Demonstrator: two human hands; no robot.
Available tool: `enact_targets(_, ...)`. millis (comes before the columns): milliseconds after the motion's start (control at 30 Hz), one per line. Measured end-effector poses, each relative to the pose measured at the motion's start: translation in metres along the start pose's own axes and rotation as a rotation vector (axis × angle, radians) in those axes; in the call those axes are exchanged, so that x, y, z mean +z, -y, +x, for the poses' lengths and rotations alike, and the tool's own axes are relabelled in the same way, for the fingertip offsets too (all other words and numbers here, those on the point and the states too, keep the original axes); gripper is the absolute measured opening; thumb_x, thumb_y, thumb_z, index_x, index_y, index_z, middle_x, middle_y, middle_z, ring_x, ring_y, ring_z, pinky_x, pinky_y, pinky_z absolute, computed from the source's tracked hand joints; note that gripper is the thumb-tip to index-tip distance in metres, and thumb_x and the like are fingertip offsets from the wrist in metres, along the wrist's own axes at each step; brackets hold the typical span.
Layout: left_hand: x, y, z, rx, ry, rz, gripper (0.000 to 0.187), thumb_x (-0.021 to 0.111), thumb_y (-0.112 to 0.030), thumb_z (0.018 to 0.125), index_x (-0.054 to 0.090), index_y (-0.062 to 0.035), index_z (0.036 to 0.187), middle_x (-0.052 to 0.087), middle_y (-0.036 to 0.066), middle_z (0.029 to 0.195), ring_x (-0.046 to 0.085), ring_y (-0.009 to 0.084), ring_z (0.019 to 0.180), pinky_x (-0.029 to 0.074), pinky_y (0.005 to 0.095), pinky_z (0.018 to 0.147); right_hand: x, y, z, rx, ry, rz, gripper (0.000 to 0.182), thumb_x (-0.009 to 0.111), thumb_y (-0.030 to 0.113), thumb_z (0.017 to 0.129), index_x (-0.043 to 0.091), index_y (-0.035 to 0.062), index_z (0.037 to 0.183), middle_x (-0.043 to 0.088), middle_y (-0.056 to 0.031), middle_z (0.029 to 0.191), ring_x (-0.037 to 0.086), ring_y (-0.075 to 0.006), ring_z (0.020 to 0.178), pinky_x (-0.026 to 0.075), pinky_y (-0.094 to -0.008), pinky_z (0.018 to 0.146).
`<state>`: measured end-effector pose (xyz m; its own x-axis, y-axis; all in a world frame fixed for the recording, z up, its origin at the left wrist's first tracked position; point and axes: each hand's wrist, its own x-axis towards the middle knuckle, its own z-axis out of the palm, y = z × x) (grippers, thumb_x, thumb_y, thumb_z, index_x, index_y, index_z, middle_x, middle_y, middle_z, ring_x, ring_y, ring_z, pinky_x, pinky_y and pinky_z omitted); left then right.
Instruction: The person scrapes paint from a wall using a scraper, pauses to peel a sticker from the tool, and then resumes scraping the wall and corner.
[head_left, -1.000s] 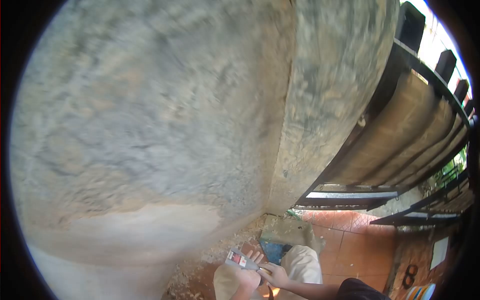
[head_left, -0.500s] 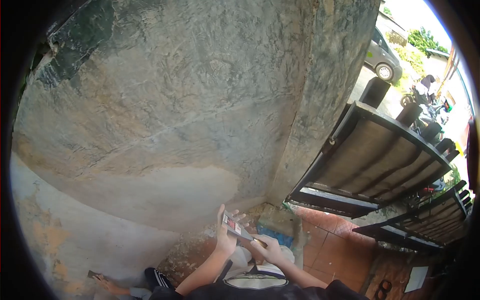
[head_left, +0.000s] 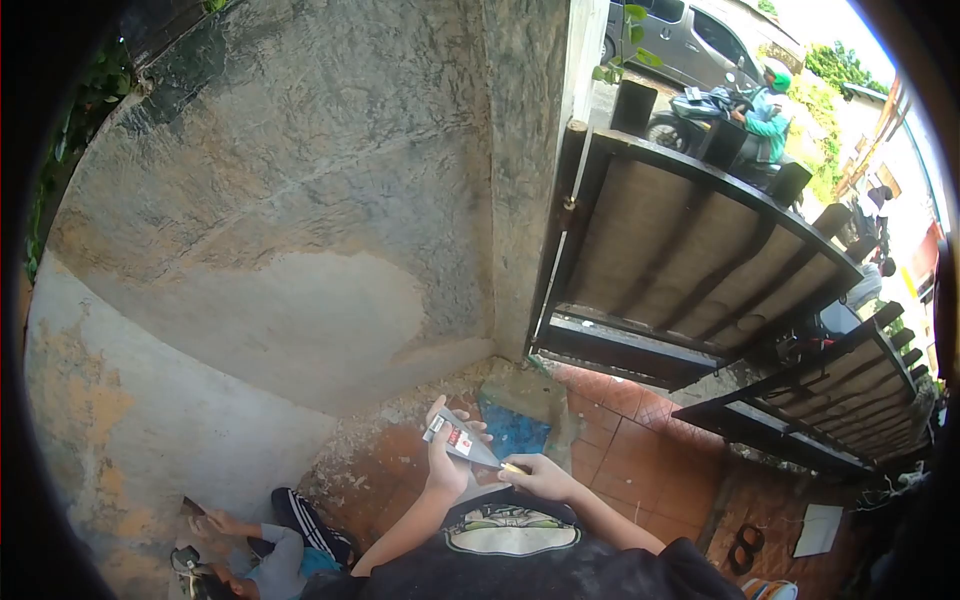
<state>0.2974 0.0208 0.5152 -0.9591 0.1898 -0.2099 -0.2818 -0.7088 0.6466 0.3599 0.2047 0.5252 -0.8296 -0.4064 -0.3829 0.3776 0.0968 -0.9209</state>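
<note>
A putty knife (head_left: 471, 448) with a wide metal blade and a red-and-white label is in front of my body. My right hand (head_left: 543, 478) is closed around its yellowish handle. The blade lies across the palm of my left hand (head_left: 447, 474), which steadies it; some fingertips show past the blade's far edge. Beyond both hands stands the rough plastered wall (head_left: 300, 190), with a smoother pale patch (head_left: 320, 305) low on it. Neither hand touches the wall.
At lower left, another person (head_left: 275, 565) holds a dark flat tool (head_left: 192, 507) near the wall. Dark gate panels (head_left: 670, 240) stand to the right. A blue sheet (head_left: 515, 428) lies on the tiled floor (head_left: 640, 470). Outside are a motorcycle rider (head_left: 768, 120) and a grey car (head_left: 690, 40).
My view has swung right, showing more of the gate and street. A motorcycle rider has come into view. The putty knife stays in both hands, and more of the other person shows.
</note>
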Motion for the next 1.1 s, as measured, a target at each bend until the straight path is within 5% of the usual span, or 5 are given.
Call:
enact_targets(100, 0.051, 0.005, -0.018, -0.087, 0.255, 0.027, 0.069, 0.051, -0.038, 0.091, 0.021, -0.0187, 0.15, 0.049, 0.017, 0.126, 0.059, 0.0386, 0.107, 0.053, 0.0515, 0.085, -0.012, -0.013, -0.042, 0.094, 0.215, 0.665, 0.028, 0.055, 0.029, 0.098, 0.057, 0.0028, 0.109, 0.047, 0.003, 0.062, 0.044, -0.0055, 0.047, 0.033, -0.0202, 0.043)
enact_targets(233, 0.114, 0.001, -0.014, -0.179, 0.541, 0.11, 0.08, 0.049, -0.041, 0.089, 0.007, -0.0203, 0.154, 0.039, 0.025, 0.142, 0.056, 0.0437, 0.114, 0.051, 0.0526, 0.092, -0.028, 0.026, -0.092, -0.105, 0.237, 0.958, 0.038, 0.053, 0.019, 0.098, 0.042, 0.0065, 0.132, 0.051, -0.0058, 0.079, 0.047, -0.0083, 0.047, 0.032, -0.0179, 0.04)
enact_targets(533, 0.224, 0.01, -0.027, -0.225, 0.76, 0.168, 0.03, 0.042, -0.015, 0.103, 0.052, 0.0005, 0.126, 0.061, 0.011, 0.122, 0.059, 0.0175, 0.108, 0.047, 0.0345, 0.093, -0.034, 0.063, -0.162, -0.577, -0.2, 0.924, 0.052, 0.052, 0.028, 0.096, 0.035, 0.0069, 0.14, 0.048, -0.0061, 0.087, 0.045, -0.0115, 0.057, 0.035, -0.0217, 0.049)
enact_targets(733, 0.246, 0.032, -0.033, -0.446, 0.67, 0.116, 0.032, 0.042, -0.024, 0.103, 0.057, 0.0005, 0.117, 0.066, 0.01, 0.112, 0.064, 0.0173, 0.1, 0.05, 0.0342, 0.089, -0.008, 0.042, -0.19, -0.553, -0.355, 0.914, 0.05, 0.043, 0.043, 0.1, 0.039, 0.0071, 0.134, 0.047, -0.0061, 0.078, 0.037, -0.0101, 0.054, 0.033, -0.0222, 0.048)
enact_targets(1100, 0.308, 0.03, -0.045, -0.547, 0.756, 0.169, 0.025, 0.044, -0.021, 0.103, 0.059, -0.0017, 0.111, 0.069, 0.009, 0.103, 0.068, 0.0152, 0.091, 0.055, 0.0315, 0.083, 0.015, 0.06, -0.221, -0.667, -0.601, 0.859, 0.047, 0.033, 0.033, 0.104, 0.037, 0.0037, 0.141, 0.048, -0.0052, 0.076, 0.039, -0.0085, 0.05, 0.033, -0.0209, 0.047)
